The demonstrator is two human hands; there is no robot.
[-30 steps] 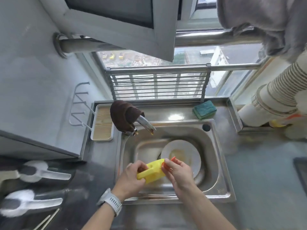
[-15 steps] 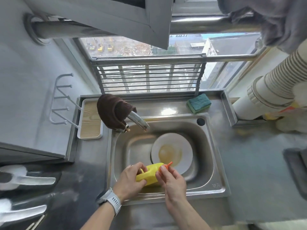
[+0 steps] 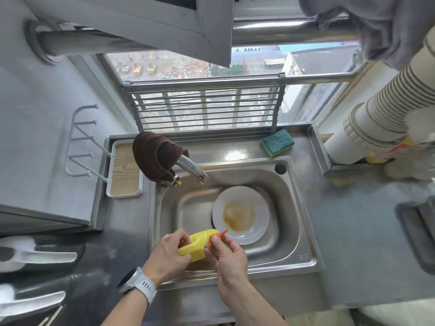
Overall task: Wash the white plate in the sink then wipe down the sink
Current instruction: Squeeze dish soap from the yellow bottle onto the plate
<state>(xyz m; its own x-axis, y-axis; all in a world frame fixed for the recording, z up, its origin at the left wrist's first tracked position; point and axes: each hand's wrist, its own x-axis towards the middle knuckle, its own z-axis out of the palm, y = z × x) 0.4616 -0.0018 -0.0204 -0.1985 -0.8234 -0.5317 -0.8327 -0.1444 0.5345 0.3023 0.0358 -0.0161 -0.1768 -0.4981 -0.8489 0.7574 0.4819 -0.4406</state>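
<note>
Here, left hand (image 3: pixel 170 254) gripping yellow bottle (image 3: pixel 198 246), right hand (image 3: pixel 227 251) pinching its orange cap (image 3: pixel 218 236)

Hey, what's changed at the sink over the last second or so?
Very little. The left hand still holds the yellow bottle over the sink's near edge, and the right hand still has its fingers at the orange cap; whether it has opened further is unclear. The stained white plate, brown cloth on the faucet and green sponge stayed put; mostly the camera shifted.
</note>
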